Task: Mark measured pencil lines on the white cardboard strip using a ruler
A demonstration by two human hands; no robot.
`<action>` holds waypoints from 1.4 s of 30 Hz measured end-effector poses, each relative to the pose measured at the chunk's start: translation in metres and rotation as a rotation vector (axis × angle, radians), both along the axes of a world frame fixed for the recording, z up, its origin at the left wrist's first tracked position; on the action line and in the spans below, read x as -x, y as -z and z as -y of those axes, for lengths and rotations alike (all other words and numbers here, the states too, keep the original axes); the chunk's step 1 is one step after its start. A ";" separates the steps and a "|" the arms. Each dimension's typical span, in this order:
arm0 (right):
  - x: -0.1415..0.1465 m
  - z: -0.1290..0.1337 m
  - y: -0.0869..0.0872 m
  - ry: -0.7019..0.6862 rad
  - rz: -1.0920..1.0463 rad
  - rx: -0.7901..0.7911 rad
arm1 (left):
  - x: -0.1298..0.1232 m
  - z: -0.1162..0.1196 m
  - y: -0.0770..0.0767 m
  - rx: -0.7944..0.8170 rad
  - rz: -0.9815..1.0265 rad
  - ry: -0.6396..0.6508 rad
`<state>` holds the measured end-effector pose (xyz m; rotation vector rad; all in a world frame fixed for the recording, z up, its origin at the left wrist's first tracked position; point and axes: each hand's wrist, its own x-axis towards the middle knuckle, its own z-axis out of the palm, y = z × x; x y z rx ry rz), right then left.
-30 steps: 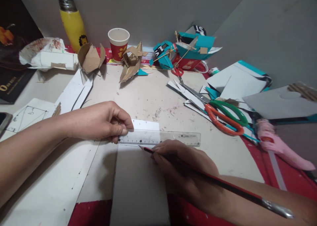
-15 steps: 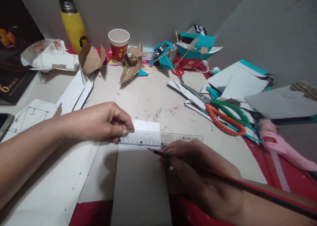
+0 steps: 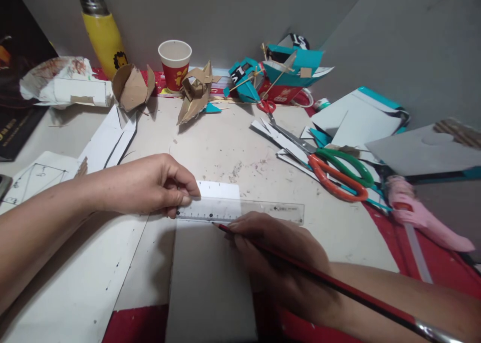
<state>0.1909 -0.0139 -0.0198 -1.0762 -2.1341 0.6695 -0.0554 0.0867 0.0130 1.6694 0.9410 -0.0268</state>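
Note:
A clear plastic ruler [image 3: 259, 210] lies across a white card strip [image 3: 208, 278], whose far end shows beyond it. My left hand [image 3: 169, 187] pinches the ruler's left end between thumb and fingers. In my right hand [image 3: 278, 263] is a red and black pencil [image 3: 330, 280], gripped near its point. The pencil tip meets the strip just below the ruler's near edge, around the middle of the strip's width. Small pencil ticks show on the strip above the ruler.
Scissors with orange and green handles [image 3: 338, 177] lie on card scraps at right, near a pink glue gun [image 3: 424, 212]. Behind stand a paper cup [image 3: 175, 64], a yellow bottle [image 3: 103, 39] and a cardboard boat [image 3: 195, 95]. A sheet with drawn lines [image 3: 41, 177] lies at left.
My right hand has moved left with the pencil, its tip travelling along the ruler's near edge. My left hand stays on the ruler. The whole view has shifted slightly.

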 end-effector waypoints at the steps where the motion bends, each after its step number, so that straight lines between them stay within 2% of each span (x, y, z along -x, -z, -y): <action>1: 0.000 0.000 0.000 0.002 0.004 0.002 | 0.000 0.000 0.000 0.003 0.001 0.001; 19: 0.003 -0.003 0.001 -0.056 -0.029 0.055 | 0.000 0.000 0.002 0.068 0.016 -0.013; 31: 0.001 -0.003 0.001 -0.036 -0.020 0.038 | 0.002 0.000 0.006 0.074 0.026 -0.010; 42: 0.002 -0.003 -0.002 -0.034 -0.025 0.101 | 0.001 0.000 0.003 0.073 0.025 -0.022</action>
